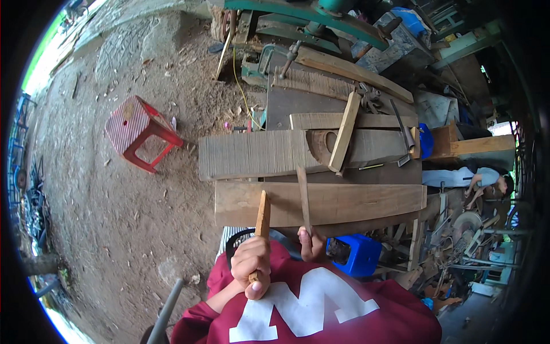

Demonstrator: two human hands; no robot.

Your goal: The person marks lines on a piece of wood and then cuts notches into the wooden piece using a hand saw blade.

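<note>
My left hand (pixel 252 265) is closed round a light wooden stick (pixel 263 217), which points away from my chest and narrows toward its far end. In my right hand (pixel 312 243) is the near end of a long, narrow, grey-brown flat bar (pixel 303 195) that looks like a file. Its far end reaches over the gap between two planks. Both hands are close to my body, at the near edge of the smooth brown plank (pixel 344 203). Beyond that lies a grey, ridged plank (pixel 252 153) with a round, hollowed brown piece (pixel 322 146) on it.
A squared wooden bar (pixel 345 132) lies across the ridged plank, near a hammer-like tool (pixel 408 143). A clamp (pixel 289 57) stands at the bench's far left. A red-striped stool (pixel 140 129) is on the dirt floor, a blue stool (pixel 362 252) near my right. Another person (pixel 484 180) is far right.
</note>
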